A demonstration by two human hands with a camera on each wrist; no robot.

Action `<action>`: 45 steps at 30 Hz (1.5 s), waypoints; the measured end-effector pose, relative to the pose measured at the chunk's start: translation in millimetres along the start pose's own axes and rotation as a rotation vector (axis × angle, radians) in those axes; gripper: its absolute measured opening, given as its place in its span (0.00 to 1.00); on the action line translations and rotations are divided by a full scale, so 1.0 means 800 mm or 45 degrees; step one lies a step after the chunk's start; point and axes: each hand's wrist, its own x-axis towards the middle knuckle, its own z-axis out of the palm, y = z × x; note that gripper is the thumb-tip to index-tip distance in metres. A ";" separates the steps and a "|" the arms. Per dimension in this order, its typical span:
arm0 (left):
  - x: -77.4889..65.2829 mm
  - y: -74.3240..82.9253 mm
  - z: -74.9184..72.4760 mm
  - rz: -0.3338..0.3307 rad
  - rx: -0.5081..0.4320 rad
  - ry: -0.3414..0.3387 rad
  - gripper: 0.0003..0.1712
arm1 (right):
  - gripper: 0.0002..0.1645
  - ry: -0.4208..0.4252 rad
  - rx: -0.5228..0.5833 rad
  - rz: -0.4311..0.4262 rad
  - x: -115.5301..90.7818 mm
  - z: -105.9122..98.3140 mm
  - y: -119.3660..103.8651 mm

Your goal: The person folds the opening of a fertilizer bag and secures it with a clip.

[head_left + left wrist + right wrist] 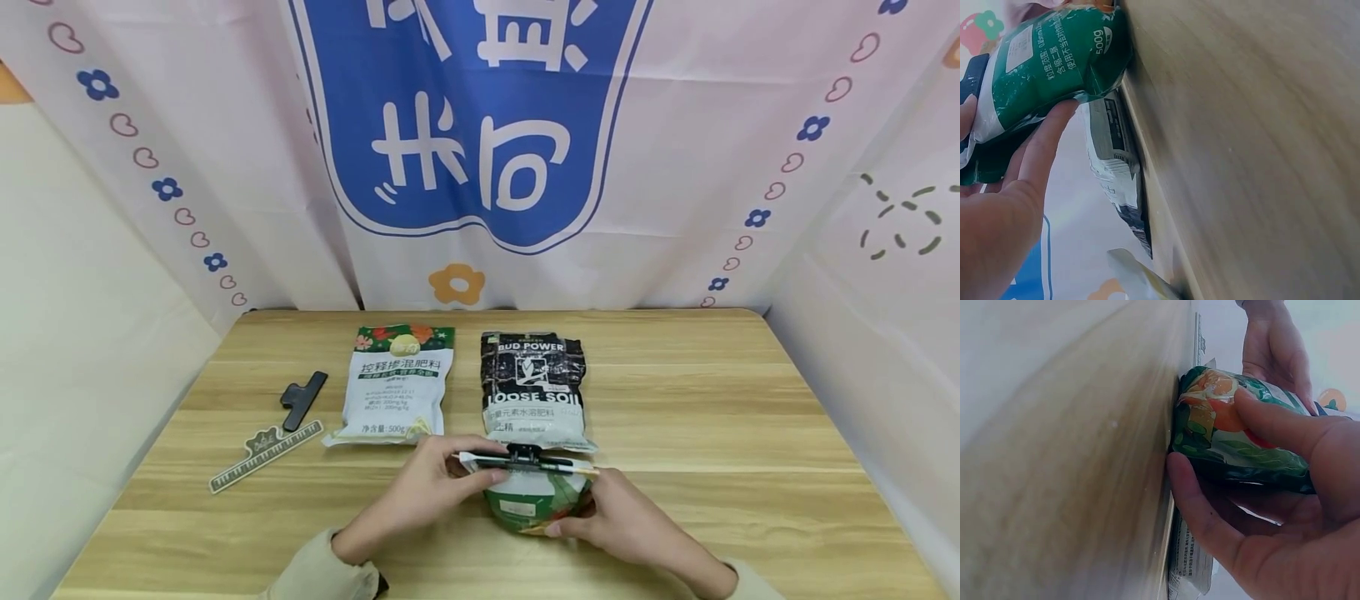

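Pouch (536,500), green below and white up top, directly on the near side of LOOSE SOIL bag (531,383). Gripped two-handed. Folded top and black clip (522,455) pinched by left hand (427,479), thumb on near side, fingers behind. Lower part grasped by right hand (630,510), thumb on one face, fingers round another.

Only in head view: full layout on wood-grain table (750,400). White fertilizer bag (393,387) just left of LOOSE SOIL bag. Farther left of LOOSE SOIL bag: spare black clip (304,402) and piano-key clip (264,456), close together. Behind LOOSE SOIL bag: printed curtain (225,100).

Only in left wrist view: 500g print and Chinese text on green panel, plus one finger extended along pouch. Only in right wrist view: orange and red artwork, clear look at right thumb and fingertips.

Hard to see: left fingertips behind pouch in head view; right fingers mostly covered there too. Clip cut off at frame edge in left wrist view. Sleeves (322,571) cropped at bottom in head view. Pouch base right at tabletop in both wrist views; can't confirm contact.
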 end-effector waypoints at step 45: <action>0.047 0.050 -0.004 -0.219 -0.174 0.135 0.35 | 0.18 0.017 0.179 0.143 -0.008 -0.049 -0.004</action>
